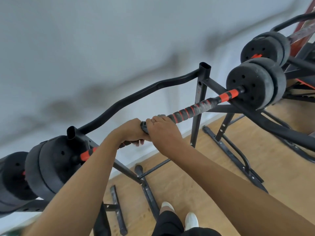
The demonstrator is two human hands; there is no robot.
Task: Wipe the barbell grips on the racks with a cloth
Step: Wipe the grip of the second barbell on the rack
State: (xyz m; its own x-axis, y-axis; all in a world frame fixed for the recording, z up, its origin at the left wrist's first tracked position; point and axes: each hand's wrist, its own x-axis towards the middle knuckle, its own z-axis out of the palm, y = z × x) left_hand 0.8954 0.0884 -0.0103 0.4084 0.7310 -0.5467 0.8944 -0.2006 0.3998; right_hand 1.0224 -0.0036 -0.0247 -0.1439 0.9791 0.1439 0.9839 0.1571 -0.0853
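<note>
left grip [131, 132]: curled round the barbell [187, 111], steadying it beside the right grip.
right grip [163, 132]: clamped over the cloth [143, 127] wrapped on the bar.
cloth: beneath and between both.
technique: squeeze evenly, twist while sliding outward from the right grip.

Bright, soft, even light. Shadows on the wooden floor [196, 184] are faint and diffuse. Pale wall [85, 48] smeared into grey streaks by motion blur. Weight plates [15, 178] at the left edge soft and stretched. Sharpest zone is the centre: barbell [187, 111], left grip [131, 132], right grip [163, 130]. Dark cloth [144, 128] between them shows little texture, detail lost in shade. Mild sheen along the forearms. Whole view tilted; straight rack [196, 126] tubes lean toward the frame edges.
</note>
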